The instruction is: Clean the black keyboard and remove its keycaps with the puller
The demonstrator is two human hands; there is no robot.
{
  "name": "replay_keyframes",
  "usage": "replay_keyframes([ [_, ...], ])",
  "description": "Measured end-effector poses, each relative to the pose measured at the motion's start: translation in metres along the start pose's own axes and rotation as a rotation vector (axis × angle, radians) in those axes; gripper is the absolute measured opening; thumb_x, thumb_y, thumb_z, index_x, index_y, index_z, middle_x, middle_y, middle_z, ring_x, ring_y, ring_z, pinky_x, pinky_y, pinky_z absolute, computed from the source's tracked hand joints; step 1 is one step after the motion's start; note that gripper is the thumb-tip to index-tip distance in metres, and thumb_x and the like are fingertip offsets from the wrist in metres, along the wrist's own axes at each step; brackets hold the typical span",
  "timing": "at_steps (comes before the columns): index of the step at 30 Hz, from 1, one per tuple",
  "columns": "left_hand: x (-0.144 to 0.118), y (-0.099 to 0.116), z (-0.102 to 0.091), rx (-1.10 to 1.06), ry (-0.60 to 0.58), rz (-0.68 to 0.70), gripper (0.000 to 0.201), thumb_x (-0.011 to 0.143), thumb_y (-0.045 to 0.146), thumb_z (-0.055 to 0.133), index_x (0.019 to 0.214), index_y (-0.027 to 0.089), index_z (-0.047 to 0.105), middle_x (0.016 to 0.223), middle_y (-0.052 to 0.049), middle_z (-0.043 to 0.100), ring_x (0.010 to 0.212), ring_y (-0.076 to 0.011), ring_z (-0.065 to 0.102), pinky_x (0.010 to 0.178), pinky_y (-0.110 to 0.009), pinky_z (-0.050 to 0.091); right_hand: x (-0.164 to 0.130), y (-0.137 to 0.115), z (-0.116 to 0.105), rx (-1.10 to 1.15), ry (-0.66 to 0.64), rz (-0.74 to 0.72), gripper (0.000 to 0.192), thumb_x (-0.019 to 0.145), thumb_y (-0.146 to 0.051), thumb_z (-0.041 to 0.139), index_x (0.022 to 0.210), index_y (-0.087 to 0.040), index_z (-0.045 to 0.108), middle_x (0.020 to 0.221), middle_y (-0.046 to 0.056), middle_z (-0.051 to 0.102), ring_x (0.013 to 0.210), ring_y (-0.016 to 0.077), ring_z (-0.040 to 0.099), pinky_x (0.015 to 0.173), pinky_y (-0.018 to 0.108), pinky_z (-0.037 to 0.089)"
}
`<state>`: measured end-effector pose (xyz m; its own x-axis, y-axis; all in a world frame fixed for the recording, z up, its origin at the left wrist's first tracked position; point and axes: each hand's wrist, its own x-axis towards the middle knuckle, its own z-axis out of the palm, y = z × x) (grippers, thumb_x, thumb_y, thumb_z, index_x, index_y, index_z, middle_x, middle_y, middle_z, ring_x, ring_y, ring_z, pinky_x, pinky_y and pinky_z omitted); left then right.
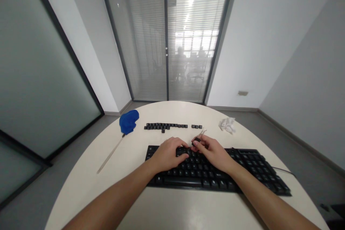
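- Right hand (212, 151) pinched on a small black keycap (196, 140) between thumb and fingertips, a thin wire puller (202, 132) poking out just beyond the pinch.
- Left hand (168, 152) flat on the black keyboard (242, 172), fingers curled down onto the keys, holding nothing, just left of the pinch.
- Row of loose keycaps (165, 126) beyond the grip.
- Blue duster (128, 122) far left of it, crumpled tissue (227, 124) off to its right, all on the white table (88, 176).

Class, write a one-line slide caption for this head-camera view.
Both hands on a black keyboard, the right hand pinching a keycap, with loose keycaps lined up behind.
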<state>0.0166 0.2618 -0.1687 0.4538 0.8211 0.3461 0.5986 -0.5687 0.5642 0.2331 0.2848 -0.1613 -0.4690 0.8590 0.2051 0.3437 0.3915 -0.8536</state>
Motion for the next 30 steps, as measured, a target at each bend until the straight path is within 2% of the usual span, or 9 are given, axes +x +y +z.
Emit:
replay_keyframes([
  [7,0.001,0.002,-0.003,-0.021,-0.010,-0.005,0.012,0.081,0.025,0.072,0.092,0.021,0.066,0.098,-0.002,0.070,0.094,-0.0202,0.060,0.089,-0.033,0.044,-0.002,-0.007,0.002,-0.094,-0.032,-0.047,0.029,0.097,-0.045,0.048,0.091,-0.022,0.064,0.084,0.003,0.073,0.078,0.0216,0.066,0.075,0.033,0.047],
  [13,0.000,0.004,-0.003,0.015,0.001,-0.020,0.019,0.081,0.026,0.072,0.098,0.021,0.064,0.099,-0.003,0.068,0.096,-0.0213,0.059,0.086,-0.032,0.045,-0.001,-0.004,0.000,-0.014,-0.015,-0.052,0.028,0.098,-0.045,0.047,0.096,-0.021,0.061,0.087,0.002,0.073,0.083,0.0200,0.066,0.080,0.031,0.047],
  [17,-0.002,0.009,-0.004,0.101,0.005,0.031,0.013,0.086,0.026,0.068,0.096,0.020,0.063,0.095,-0.003,0.067,0.094,-0.0213,0.059,0.084,-0.033,0.045,0.000,-0.001,-0.001,0.017,0.015,-0.037,0.028,0.097,-0.045,0.049,0.100,-0.020,0.061,0.086,0.002,0.073,0.081,0.0190,0.065,0.080,0.030,0.047],
  [24,-0.004,0.008,-0.003,0.232,-0.008,0.130,0.026,0.093,0.025,0.059,0.119,0.029,0.063,0.104,-0.002,0.065,0.097,-0.0195,0.058,0.087,-0.033,0.047,0.001,0.004,0.000,0.016,0.040,-0.024,0.031,0.095,-0.046,0.052,0.106,-0.020,0.062,0.085,0.003,0.073,0.080,0.0197,0.066,0.078,0.031,0.049],
  [30,-0.004,0.009,-0.002,0.249,-0.027,0.141,0.017,0.093,0.023,0.058,0.109,0.023,0.063,0.105,-0.003,0.064,0.100,-0.0195,0.057,0.089,-0.033,0.047,0.000,0.003,0.002,-0.034,0.021,-0.022,0.027,0.095,-0.045,0.052,0.100,-0.020,0.064,0.086,0.003,0.074,0.082,0.0211,0.069,0.078,0.031,0.050],
])
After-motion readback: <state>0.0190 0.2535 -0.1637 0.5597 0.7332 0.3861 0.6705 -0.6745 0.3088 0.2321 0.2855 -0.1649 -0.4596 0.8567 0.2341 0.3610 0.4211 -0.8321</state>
